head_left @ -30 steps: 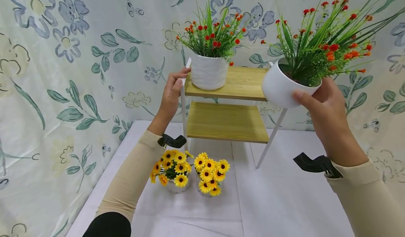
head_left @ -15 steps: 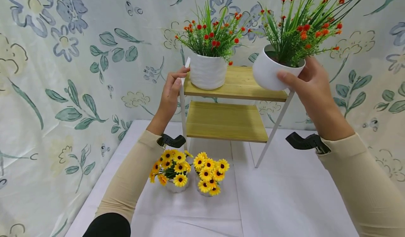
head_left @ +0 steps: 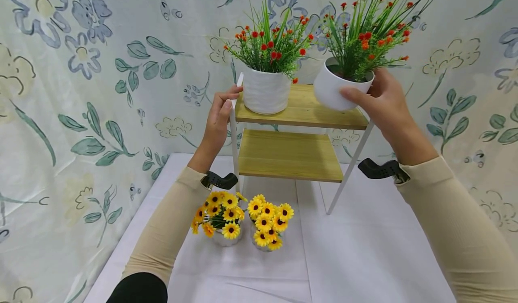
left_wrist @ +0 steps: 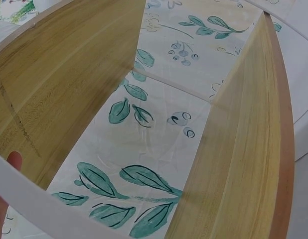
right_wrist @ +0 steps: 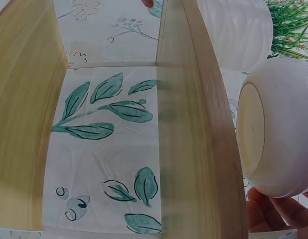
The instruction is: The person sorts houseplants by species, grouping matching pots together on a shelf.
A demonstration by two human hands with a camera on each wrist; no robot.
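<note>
The right hand grips a round white pot of red-flowered greenery, thumb across its front and fingers behind, holding it tilted just over the right end of the shelf's top board; the right wrist view shows the pot's base clear of the wood. The left hand curls around the shelf's white front-left post, near a ribbed white pot standing on that board. Two bunches of yellow flowers sit on the tabletop below.
</note>
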